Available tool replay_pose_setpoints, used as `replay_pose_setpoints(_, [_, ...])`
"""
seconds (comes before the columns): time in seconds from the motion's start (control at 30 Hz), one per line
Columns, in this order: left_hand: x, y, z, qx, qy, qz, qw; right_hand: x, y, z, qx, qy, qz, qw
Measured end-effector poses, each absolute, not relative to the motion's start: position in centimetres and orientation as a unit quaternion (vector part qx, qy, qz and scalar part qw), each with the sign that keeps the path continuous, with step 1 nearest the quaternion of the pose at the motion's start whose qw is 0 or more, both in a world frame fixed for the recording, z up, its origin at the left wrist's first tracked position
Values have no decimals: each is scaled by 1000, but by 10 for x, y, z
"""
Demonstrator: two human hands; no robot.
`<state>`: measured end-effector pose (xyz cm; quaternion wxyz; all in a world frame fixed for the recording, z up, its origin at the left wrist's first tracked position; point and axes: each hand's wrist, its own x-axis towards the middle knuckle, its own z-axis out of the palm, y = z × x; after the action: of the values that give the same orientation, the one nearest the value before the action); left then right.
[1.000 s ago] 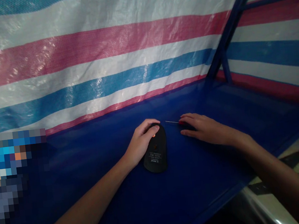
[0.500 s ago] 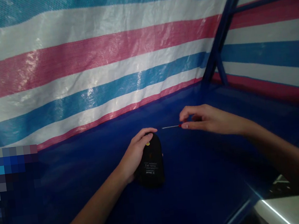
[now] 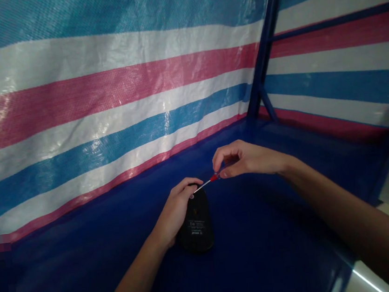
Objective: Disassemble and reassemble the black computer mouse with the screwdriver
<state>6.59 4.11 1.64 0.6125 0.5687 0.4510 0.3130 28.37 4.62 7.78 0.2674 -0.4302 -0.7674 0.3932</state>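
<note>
One upturned mouse [image 3: 201, 234], two-handed fiddling
Gripping it in left hand [image 3: 178, 206], pinching screwdriver [image 3: 213, 177] in right hand [image 3: 247, 158]; seemingly lining that up, next probably needs steady pressing

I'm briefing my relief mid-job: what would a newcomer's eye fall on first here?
Probably the striped sheeting first, its broad blue, white and red bands filling the upper part of the view. Next, near the middle, comes the thin screwdriver with its bright red part, held in the right hand and pointing toward the left hand. Just below its tip, the black mouse shows its printed underside in the left hand's grip.
</note>
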Motion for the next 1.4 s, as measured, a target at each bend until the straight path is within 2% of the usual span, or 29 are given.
replay_pose_setpoints(0.17, [67,43,15,606,446,316,579,284,46,78,-450,-743,386,311])
replay_pose_setpoints(0.33, [68,44,15,639,445,307,547,282,50,89,-439,-785,339,275])
replay_pose_setpoints(0.57, [63,45,12,613,439,309,580,260,63,108,-408,-846,277,202])
replay_pose_setpoints(0.67, [63,45,9,590,439,316,600,246,62,110,-421,-811,313,261])
replay_pose_setpoints(0.73, [64,45,7,577,428,318,619,238,59,105,-417,-766,389,297])
replay_pose_setpoints(0.8, [64,44,6,563,413,323,639,233,57,97,-372,-729,494,293])
replay_pose_setpoints(0.87, [63,42,5,544,403,339,653,230,55,87,-344,-691,535,342])
replay_pose_setpoints(1.03, [61,29,6,568,390,352,634,222,52,58,-357,-659,527,401])
replay_pose_setpoints(1.13, [64,17,9,543,393,372,643,210,46,43,-382,-645,481,455])
replay_pose_setpoints(1.2, [67,9,10,524,400,372,653,202,40,34,-402,-648,403,506])
replay_pose_setpoints(1.27, [69,4,10,525,407,371,649,197,33,29,-416,-674,329,514])
replay_pose_setpoints(1.33, [68,3,9,528,408,373,645,199,27,26,-413,-677,345,502])
replay_pose_setpoints(1.4, [66,4,8,527,400,350,663,205,20,25,-404,-655,424,477])
